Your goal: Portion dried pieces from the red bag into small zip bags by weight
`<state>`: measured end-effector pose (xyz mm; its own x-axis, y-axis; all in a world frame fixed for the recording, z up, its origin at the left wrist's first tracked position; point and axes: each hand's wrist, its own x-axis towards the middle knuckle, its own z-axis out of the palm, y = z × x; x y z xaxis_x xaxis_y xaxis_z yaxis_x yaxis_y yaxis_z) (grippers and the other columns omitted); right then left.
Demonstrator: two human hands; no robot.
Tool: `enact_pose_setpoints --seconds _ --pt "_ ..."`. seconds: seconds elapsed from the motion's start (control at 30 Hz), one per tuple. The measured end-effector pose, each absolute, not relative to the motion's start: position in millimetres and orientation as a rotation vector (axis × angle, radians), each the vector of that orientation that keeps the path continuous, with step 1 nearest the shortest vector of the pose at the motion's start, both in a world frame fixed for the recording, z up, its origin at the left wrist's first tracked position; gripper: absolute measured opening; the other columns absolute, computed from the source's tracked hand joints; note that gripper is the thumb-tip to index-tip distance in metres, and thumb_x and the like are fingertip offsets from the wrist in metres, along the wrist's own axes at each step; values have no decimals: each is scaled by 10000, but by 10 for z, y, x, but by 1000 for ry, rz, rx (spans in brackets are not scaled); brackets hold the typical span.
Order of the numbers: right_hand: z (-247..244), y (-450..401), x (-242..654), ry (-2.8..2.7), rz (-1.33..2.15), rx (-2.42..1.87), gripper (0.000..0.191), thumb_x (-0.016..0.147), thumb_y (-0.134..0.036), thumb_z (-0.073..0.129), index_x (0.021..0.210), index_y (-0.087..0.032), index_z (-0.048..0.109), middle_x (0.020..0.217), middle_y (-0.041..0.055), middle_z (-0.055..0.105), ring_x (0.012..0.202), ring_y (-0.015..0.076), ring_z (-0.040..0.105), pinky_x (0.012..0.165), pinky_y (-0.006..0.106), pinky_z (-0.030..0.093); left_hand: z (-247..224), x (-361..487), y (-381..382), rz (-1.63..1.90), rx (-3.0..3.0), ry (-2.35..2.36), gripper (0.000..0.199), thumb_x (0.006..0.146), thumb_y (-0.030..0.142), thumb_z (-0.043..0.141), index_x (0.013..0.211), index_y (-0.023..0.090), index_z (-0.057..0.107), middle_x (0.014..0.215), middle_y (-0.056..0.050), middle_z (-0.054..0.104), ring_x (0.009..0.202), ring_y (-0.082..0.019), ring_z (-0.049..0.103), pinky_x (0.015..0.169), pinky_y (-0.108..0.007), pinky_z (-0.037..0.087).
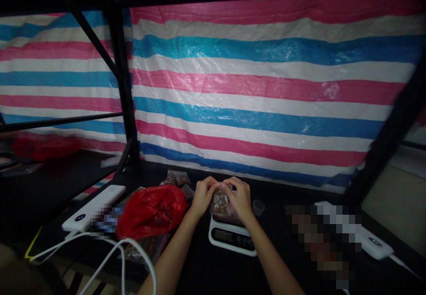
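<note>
A small clear plastic bag (220, 202) of brown bits is held upright over a white digital scale (232, 249). Whether it rests on the scale's pan I cannot tell. My left hand (203, 194) pinches the bag's top edge from the left. On the other side, my right hand (240, 197) pinches the same edge, thumb and fingers closed. The scale's dark display and buttons face me. Just right of my right hand stands a small clear plastic cup (258, 207).
A red plastic bag (156, 208) lies left of my arms, with several small filled bags (178, 178) behind it and a larger clear bag (143, 248) in front. White devices (96, 206) with cables flank the black table. Striped sheeting (259, 91) and a black post (121, 73) stand behind.
</note>
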<state>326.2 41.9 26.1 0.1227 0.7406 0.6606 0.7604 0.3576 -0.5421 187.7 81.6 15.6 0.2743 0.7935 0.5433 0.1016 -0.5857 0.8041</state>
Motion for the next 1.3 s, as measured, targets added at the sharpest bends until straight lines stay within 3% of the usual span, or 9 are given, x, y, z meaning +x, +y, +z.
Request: enact_pose_setpoints --seconds 0.23,0.47,0.73,0.87,1.1,1.3 --pt "174 515 3311 -1423 193 -1245 181 719 -356 588 655 -199 650 701 29 655 686 186 599 675 287 445 104 1876 898 1379 1822 832 270 796 371 523 709 127 600 623 -13 602 583 -128 553 542 -203 399" --pt "156 544 3402 -1499 293 -1246 196 717 -354 565 636 -188 628 674 34 637 678 189 584 671 292 442 142 1872 814 1356 1996 872 206 824 320 490 790 175 633 758 -17 663 701 -144 607 646 -213 438" --pt "98 585 3403 -1532 472 -1156 272 728 -423 577 633 -172 616 616 33 615 608 178 573 595 278 443 175 1879 691 1372 2232 1039 258 852 213 400 800 209 653 751 -19 665 701 -156 601 671 -239 409" --pt "103 593 3436 -1489 597 -1097 297 703 -445 600 677 -154 653 664 57 649 635 190 587 610 289 464 191 1856 704 1367 2205 1030 242 846 243 425 809 215 662 766 -17 675 726 -162 609 688 -241 412" --pt "97 587 3453 -1483 360 -1188 233 733 -370 559 674 -168 658 691 52 639 675 193 586 652 295 451 138 1866 815 1268 1988 895 241 781 378 539 795 177 672 743 -12 683 671 -142 614 611 -206 428" --pt "49 592 3430 -1591 230 -1252 230 758 -349 517 670 -175 638 701 45 616 691 187 576 663 293 438 168 1828 773 1208 2201 1044 207 782 323 515 776 186 669 663 7 650 598 -128 564 563 -212 380"
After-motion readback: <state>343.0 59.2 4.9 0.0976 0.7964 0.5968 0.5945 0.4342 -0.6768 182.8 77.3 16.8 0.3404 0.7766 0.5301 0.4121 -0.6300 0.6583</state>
